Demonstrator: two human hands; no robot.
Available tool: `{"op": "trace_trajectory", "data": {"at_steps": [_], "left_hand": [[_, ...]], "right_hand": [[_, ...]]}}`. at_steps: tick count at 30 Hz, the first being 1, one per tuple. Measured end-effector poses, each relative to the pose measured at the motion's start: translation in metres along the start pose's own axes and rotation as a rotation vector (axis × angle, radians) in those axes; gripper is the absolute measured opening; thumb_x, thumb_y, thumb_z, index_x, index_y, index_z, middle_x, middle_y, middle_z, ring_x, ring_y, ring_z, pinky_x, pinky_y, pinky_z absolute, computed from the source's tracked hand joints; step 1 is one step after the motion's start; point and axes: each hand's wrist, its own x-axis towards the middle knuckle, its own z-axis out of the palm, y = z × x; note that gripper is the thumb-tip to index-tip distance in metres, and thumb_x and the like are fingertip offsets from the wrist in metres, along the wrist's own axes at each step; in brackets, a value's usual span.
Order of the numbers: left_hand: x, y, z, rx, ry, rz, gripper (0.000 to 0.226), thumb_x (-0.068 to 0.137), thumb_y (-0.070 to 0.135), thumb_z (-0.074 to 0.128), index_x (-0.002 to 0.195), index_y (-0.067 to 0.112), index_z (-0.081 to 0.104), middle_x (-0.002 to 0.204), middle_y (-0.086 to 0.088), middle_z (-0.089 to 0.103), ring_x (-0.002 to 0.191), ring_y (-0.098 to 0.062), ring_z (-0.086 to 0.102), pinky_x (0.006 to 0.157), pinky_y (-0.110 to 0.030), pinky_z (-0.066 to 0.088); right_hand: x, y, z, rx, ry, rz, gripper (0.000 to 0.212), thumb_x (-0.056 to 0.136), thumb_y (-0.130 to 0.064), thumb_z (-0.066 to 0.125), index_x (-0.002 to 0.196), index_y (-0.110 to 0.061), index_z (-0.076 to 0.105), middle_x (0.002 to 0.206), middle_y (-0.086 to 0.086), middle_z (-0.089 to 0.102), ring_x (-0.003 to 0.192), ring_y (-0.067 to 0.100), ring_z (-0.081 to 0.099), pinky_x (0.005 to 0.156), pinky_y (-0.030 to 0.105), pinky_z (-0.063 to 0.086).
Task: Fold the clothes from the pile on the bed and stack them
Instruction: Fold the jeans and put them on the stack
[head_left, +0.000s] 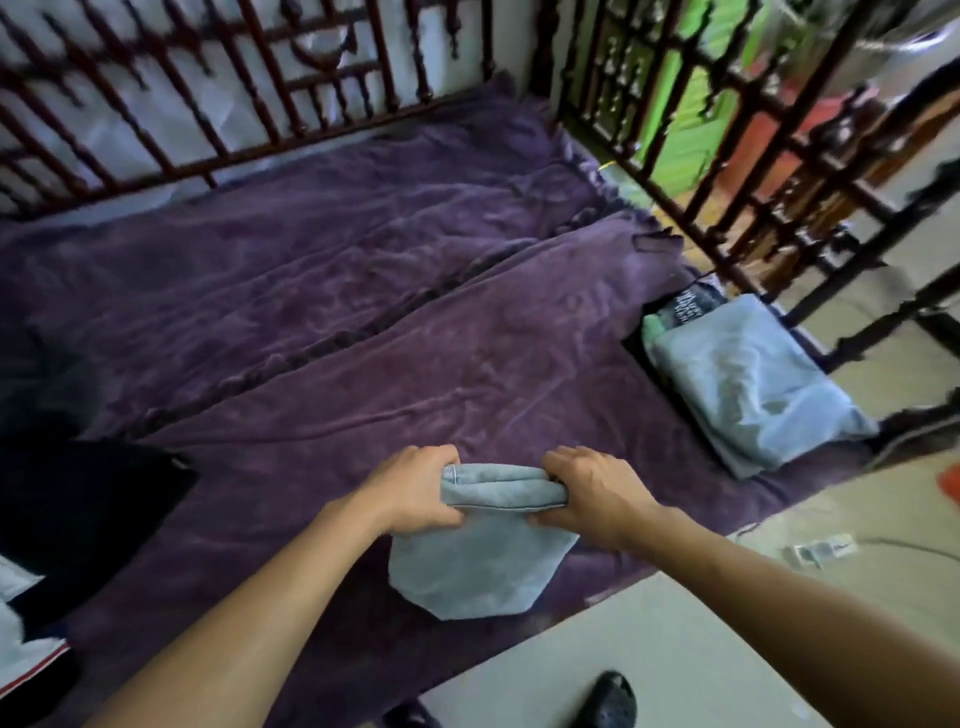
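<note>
A light blue garment (478, 566), folded small, hangs over the near edge of the bed's purple blanket (363, 312). My left hand (415, 493) grips its folded top edge on the left, and my right hand (592, 493) grips the same edge on the right. A stack of folded clothes (748, 384) lies at the bed's right corner, with a pale blue piece on top and a dark printed piece showing behind it. The pile of unfolded clothes (67, 514), black with a white and red-trimmed piece, sits at the left edge.
A dark red wooden railing (208, 104) runs along the bed's far side and a carved frame (779, 156) stands at the right. The pale tiled floor (649, 649) lies below the bed edge, with my black shoe (608, 701) on it.
</note>
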Motion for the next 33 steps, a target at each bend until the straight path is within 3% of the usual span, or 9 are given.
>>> {"op": "trace_trajectory", "data": {"at_steps": [8, 10, 16, 19, 22, 25, 28, 33], "left_hand": [[0.062, 0.193, -0.004, -0.143, 0.151, 0.172, 0.031, 0.059, 0.036, 0.073, 0.082, 0.027, 0.056, 0.083, 0.007, 0.068, 0.082, -0.018, 0.062, 0.069, -0.032, 0.049], [0.078, 0.221, -0.01, -0.167, 0.184, 0.207, 0.031, 0.061, 0.032, 0.077, 0.085, 0.024, 0.059, 0.082, 0.007, 0.066, 0.082, -0.019, 0.061, 0.069, -0.031, 0.047], [0.132, 0.264, -0.034, -0.46, 0.233, 0.213, 0.032, 0.058, 0.023, 0.089, 0.076, 0.023, 0.063, 0.073, 0.009, 0.065, 0.066, -0.007, 0.056, 0.064, -0.028, 0.046], [0.168, 0.273, -0.048, -0.648, 0.284, 0.205, 0.032, 0.061, 0.019, 0.09, 0.083, 0.013, 0.068, 0.075, 0.005, 0.066, 0.067, -0.007, 0.057, 0.065, -0.03, 0.049], [0.211, 0.277, -0.064, -0.891, 0.361, 0.15, 0.035, 0.061, 0.02, 0.09, 0.088, 0.012, 0.069, 0.081, 0.004, 0.069, 0.069, -0.005, 0.062, 0.062, -0.021, 0.051], [0.265, 0.275, -0.082, -1.17, 0.441, 0.051, 0.032, 0.065, 0.02, 0.087, 0.089, 0.01, 0.068, 0.08, 0.004, 0.071, 0.067, -0.003, 0.064, 0.059, -0.017, 0.049], [0.325, 0.273, -0.098, -1.336, 0.505, -0.055, 0.026, 0.073, 0.024, 0.082, 0.087, 0.011, 0.065, 0.082, -0.001, 0.068, 0.07, -0.009, 0.06, 0.064, -0.023, 0.05], [0.425, 0.262, -0.107, -1.409, 0.594, -0.203, 0.024, 0.076, 0.026, 0.08, 0.081, 0.012, 0.062, 0.077, 0.002, 0.067, 0.061, -0.003, 0.062, 0.055, -0.018, 0.05]], "right_hand": [[-0.082, 0.152, -0.128, 0.008, 0.183, 0.11, 0.041, 0.071, -0.054, 0.073, 0.095, -0.028, 0.05, 0.093, -0.011, 0.049, 0.095, 0.019, 0.055, 0.067, 0.033, 0.042], [-0.09, 0.176, -0.148, 0.022, 0.222, 0.123, 0.044, 0.071, -0.053, 0.073, 0.099, -0.026, 0.054, 0.093, -0.01, 0.05, 0.093, 0.02, 0.055, 0.071, 0.037, 0.046], [-0.078, 0.231, -0.21, 0.167, 0.372, 0.166, 0.049, 0.064, -0.044, 0.083, 0.104, -0.026, 0.061, 0.094, -0.004, 0.054, 0.088, 0.018, 0.053, 0.071, 0.031, 0.039], [-0.048, 0.254, -0.239, 0.289, 0.409, 0.22, 0.052, 0.059, -0.041, 0.087, 0.104, -0.03, 0.063, 0.094, -0.007, 0.06, 0.086, 0.013, 0.056, 0.074, 0.031, 0.045], [-0.005, 0.279, -0.263, 0.457, 0.461, 0.269, 0.055, 0.059, -0.036, 0.09, 0.106, -0.03, 0.061, 0.094, -0.011, 0.061, 0.086, 0.005, 0.057, 0.074, 0.023, 0.046], [0.054, 0.314, -0.284, 0.582, 0.47, 0.279, 0.056, 0.063, -0.034, 0.089, 0.11, -0.027, 0.06, 0.102, -0.004, 0.064, 0.093, 0.013, 0.062, 0.082, 0.032, 0.052], [0.125, 0.348, -0.297, 0.59, 0.473, 0.288, 0.06, 0.066, -0.038, 0.087, 0.118, -0.025, 0.06, 0.111, -0.002, 0.062, 0.1, 0.017, 0.06, 0.088, 0.035, 0.051], [0.237, 0.402, -0.297, 0.493, 0.414, 0.316, 0.069, 0.068, -0.044, 0.084, 0.129, -0.026, 0.055, 0.11, -0.003, 0.057, 0.102, 0.015, 0.052, 0.085, 0.027, 0.04]]}}
